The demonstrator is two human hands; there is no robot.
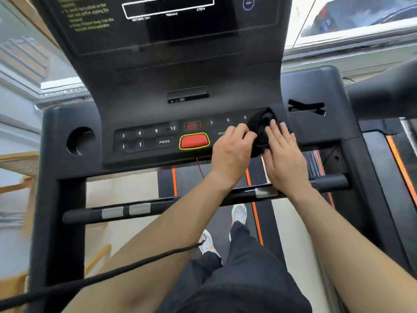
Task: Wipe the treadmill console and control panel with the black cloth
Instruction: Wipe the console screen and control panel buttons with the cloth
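Note:
The black cloth (261,127) lies bunched on the right end of the treadmill's control panel (158,136), over the right-hand buttons. My left hand (232,152) grips the cloth's left side with curled fingers. My right hand (282,150) lies flat, fingers together, pressing on the cloth's right side. The dark console (180,71) rises behind the panel, with its display screen at the top. The red stop button (194,141), ringed in yellow, sits just left of my left hand.
A round cup holder (80,141) is at the panel's left, and a slotted recess (306,108) at its right. A black handlebar (158,206) with silver sensors crosses below my wrists. A thin red cord (199,167) hangs under the stop button. Windows flank the console.

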